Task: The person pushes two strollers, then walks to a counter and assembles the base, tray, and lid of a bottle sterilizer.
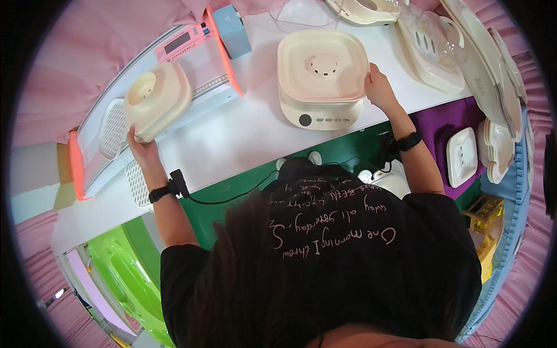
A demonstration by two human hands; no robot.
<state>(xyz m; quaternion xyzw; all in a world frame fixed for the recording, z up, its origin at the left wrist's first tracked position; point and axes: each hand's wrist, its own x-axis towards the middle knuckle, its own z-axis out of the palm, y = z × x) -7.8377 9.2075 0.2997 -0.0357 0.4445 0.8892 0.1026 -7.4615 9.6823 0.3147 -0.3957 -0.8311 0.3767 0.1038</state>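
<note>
A cream square lid (158, 100) is gripped by the left hand (141, 148) over the weighing scale (174, 64) at far left. The cream appliance (321, 78) on the white table (232, 136) is steadied at its right edge by the clasping right hand (380, 88).

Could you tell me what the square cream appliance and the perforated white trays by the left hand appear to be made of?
The cream appliance looks like moulded plastic with a smooth, slightly glossy finish: rounded corners, soft highlights and a seam between lid and base. The perforated trays also look like white plastic, matte, with a regular grid of small holes. The cream piece in the left hand appears similar, though that is uncertain.
</note>
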